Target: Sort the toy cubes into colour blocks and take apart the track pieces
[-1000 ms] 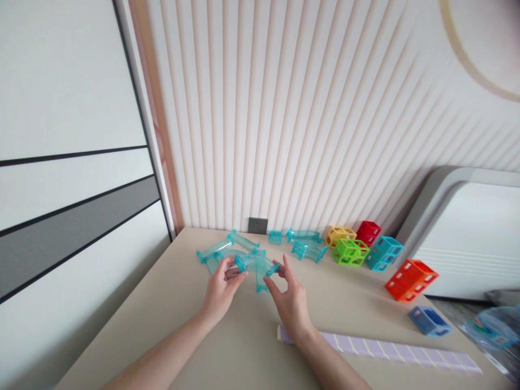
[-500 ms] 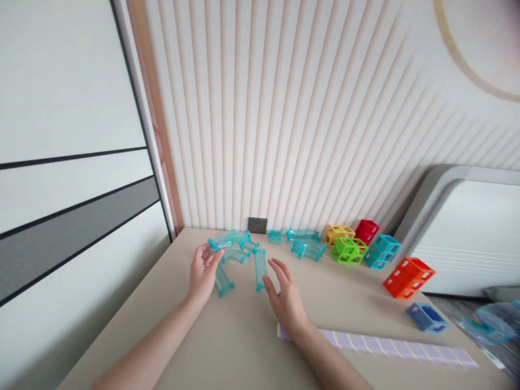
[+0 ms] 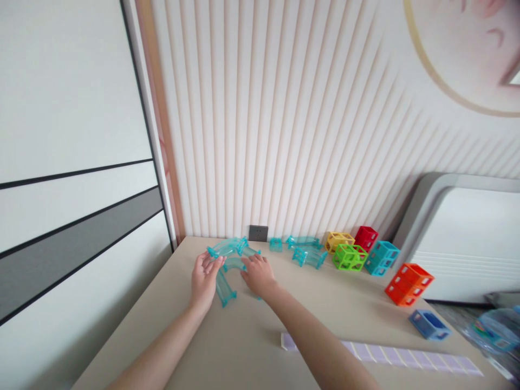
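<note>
My left hand [image 3: 204,281] grips the near end of a curved, clear teal track piece [image 3: 226,248], thumb and fingers pinching it and holding it over the table. My right hand [image 3: 259,275] has its fingers curled down beside the far right end of that piece; what lies under the fingertips is hidden. Between the hands a second curved teal track piece [image 3: 234,264] lies on the table. A straight teal track piece [image 3: 225,288] rests by my left fingers. Another short teal piece [image 3: 248,251] shows just behind my right hand, which mostly covers a straight piece.
Along the wall lie more teal track pieces [image 3: 309,257] and a small teal block [image 3: 275,245]. To the right stand yellow, green [image 3: 349,258], red, blue and orange [image 3: 408,284] open-frame blocks. A lilac strip [image 3: 406,359] runs beneath my right forearm. A socket [image 3: 258,233] is on the wall.
My right hand has moved left and away from me, from beside the straight track piece to the end of the held curved piece, its fingers now curled. The left hand keeps its hold.
</note>
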{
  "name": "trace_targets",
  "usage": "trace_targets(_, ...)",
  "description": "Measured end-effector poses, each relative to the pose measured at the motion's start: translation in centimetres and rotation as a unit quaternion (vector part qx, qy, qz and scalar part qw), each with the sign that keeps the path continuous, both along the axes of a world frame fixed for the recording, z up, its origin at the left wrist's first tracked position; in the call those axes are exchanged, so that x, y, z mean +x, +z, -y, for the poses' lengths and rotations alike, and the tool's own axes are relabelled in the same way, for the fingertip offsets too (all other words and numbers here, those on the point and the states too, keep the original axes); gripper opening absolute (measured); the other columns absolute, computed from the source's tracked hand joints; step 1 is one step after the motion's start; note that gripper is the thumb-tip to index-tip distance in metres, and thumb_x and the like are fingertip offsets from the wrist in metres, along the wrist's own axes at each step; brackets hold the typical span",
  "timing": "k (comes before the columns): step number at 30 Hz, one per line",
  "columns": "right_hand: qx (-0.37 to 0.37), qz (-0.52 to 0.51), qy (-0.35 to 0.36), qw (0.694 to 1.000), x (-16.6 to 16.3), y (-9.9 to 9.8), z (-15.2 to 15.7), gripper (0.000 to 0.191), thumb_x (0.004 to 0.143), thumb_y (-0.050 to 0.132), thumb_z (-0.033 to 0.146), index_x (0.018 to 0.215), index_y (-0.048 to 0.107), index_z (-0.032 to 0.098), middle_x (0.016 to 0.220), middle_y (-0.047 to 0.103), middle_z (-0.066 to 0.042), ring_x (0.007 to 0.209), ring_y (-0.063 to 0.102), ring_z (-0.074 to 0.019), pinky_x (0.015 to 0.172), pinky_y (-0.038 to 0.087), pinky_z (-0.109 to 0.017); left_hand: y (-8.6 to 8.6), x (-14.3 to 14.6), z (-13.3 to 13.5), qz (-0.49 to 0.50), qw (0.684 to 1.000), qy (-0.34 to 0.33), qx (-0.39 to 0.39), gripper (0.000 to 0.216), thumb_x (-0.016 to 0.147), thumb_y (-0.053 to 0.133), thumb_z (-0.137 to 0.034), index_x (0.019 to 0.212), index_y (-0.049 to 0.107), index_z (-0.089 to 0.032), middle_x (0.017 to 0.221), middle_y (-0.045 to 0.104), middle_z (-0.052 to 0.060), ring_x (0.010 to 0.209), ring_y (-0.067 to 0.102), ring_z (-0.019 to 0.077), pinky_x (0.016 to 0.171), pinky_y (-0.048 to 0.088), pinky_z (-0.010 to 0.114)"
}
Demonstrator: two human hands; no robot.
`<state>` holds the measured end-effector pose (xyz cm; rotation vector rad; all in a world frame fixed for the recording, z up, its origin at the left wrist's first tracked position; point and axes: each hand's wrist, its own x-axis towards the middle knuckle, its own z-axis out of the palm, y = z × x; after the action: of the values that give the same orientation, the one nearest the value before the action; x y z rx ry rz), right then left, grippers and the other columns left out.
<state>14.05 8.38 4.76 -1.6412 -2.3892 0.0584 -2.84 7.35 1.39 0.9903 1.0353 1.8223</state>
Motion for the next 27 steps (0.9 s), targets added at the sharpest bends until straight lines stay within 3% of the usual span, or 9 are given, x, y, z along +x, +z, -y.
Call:
trace_targets(5, 0.018, 0.026, -0.005, 0.999, -1.1, -0.6, -0.2, 0.023, 0.092, 0.063, 0.024, 0.112, 0.072, 0.019, 0.113, 0.074, -0.016, 0.119, 0.06, -0.0302, 0.11, 0.032, -0.048, 0.0, 0.6, 0.3, 0.001, 1.0, -0.015, -0.004, 0.053, 0.073, 0.082, -0.048, 0.107, 0.055, -0.019, 0.106, 0.072, 0.01, 0.088, 0.077, 0.0254, 0.086, 0.061, 0.044)
trace_targets(12, 0.015, 0.004, 0.013, 1.0, -0.2, -0.2, -0.1, 0.021, 0.093, 0.063, 0.028, 0.112, 0.072, 0.022, 0.109, 0.074, -0.012, 0.104, 0.068, -0.0262, 0.095, 0.046, -0.038, 0.0, 0.9, 0.5, 0.013, 1.0, -0.013, -0.008, 0.052, 0.074, 0.081, -0.049, 0.109, 0.055, -0.02, 0.102, 0.074, 0.009, 0.09, 0.076, 0.0242, 0.085, 0.06, 0.039)
trace_targets(20, 0.045, -0.113, 0.012, 0.993, 1.4, 1.0, 0.0, 0.024, 0.096, 0.058, 0.021, 0.115, 0.073, 0.019, 0.117, 0.069, -0.012, 0.114, 0.064, -0.0249, 0.101, 0.046, -0.032, -0.8, 0.2, -0.2, 0.029, 0.999, 0.03, -0.031, 0.05, 0.075, 0.08, -0.05, 0.109, 0.057, -0.021, 0.106, 0.073, 0.009, 0.107, 0.07, 0.0241, 0.097, 0.053, 0.04)
trace_targets(27, 0.049, -0.225, -0.013, 0.973, 2.4, 0.2, -0.1, 0.017, 0.093, 0.06, 0.019, 0.102, 0.074, 0.019, 0.104, 0.072, -0.009, 0.097, 0.071, -0.0218, 0.09, 0.052, -0.03, -0.9, 0.3, -0.4, 0.024, 0.999, 0.025, -0.04, 0.051, 0.073, 0.081, -0.05, 0.108, 0.058, -0.021, 0.107, 0.073, 0.011, 0.112, 0.068, 0.025, 0.103, 0.049, 0.043)
